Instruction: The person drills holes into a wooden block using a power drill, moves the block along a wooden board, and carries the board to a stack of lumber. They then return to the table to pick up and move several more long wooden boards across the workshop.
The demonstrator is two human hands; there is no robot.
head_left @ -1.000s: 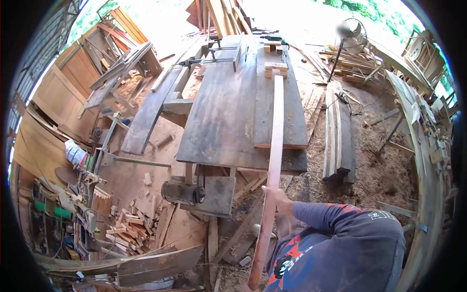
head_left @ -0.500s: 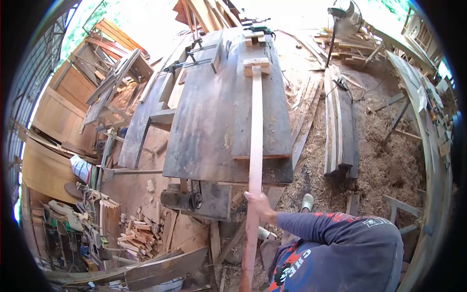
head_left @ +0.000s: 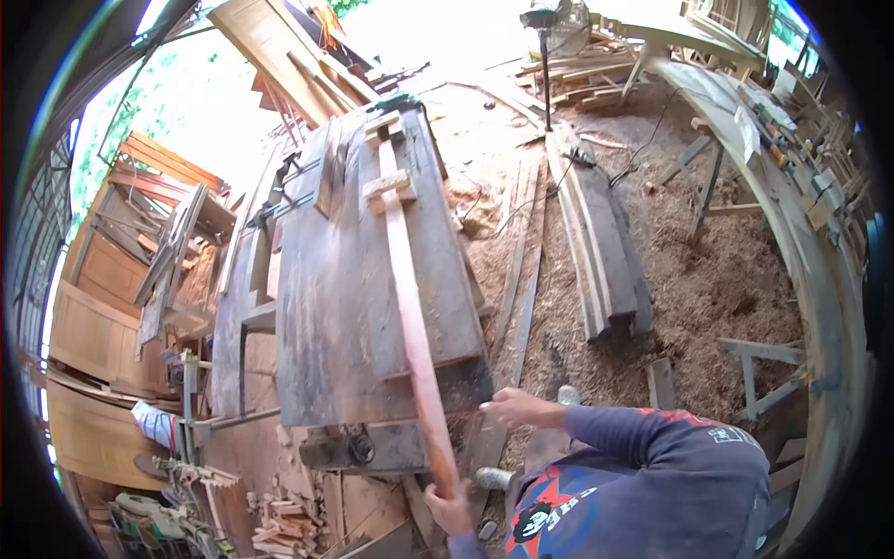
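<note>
A long, narrow wooden strip (head_left: 414,326) lies along a dark board (head_left: 442,317) on the workbench. Its far part passes at a wooden block (head_left: 388,191) and stretches on toward a second block (head_left: 383,130). The near end slopes down past the bench edge, where my left hand (head_left: 451,511) is closed around it. My right hand (head_left: 527,409) is off the strip, in the air to its right beside the bench corner. Its fingers are partly stretched out, with nothing seen in them.
Below the bench's near edge sits a motor with a pulley (head_left: 349,447). Dark beams (head_left: 596,242) lie on shavings to the right, near a standing fan (head_left: 556,28). Offcuts (head_left: 284,529) are piled at lower left. A long side bench (head_left: 782,205) holds tools.
My right hand has let go of the strip and moved right. The strip has slid forward beyond the nearer block. My left hand now shows at its near end. The view has shifted.
</note>
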